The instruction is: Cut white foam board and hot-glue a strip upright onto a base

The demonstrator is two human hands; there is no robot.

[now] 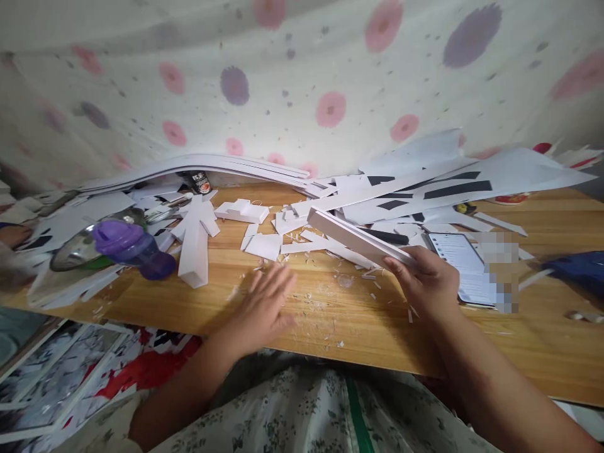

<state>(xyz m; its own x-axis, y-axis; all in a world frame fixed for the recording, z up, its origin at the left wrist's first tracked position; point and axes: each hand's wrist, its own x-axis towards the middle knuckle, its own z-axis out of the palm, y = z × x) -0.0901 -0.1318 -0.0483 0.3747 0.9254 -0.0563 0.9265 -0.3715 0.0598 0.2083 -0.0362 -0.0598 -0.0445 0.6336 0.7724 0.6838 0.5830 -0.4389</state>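
Observation:
My right hand (427, 280) is closed round the near end of a long, flat white strip piece (353, 238), which points up and to the left above the table. Over the wooden table (302, 321), my left hand (267, 305) has its fingers spread, slightly blurred, with nothing in it. Small white scraps (309, 305) lie between the hands. Beyond my left hand are cut white pieces (264, 245) and a small white box-like form (242, 211). A white folded block (194, 258) lies to its left.
A purple bottle (134, 248) leans by a metal bowl (73, 248) at the left. White sheets and strips (410, 189) pile along the back. A phone or tablet (460, 267) lies at the right, near a blue object (578, 270). A blurred hand shows at the far left.

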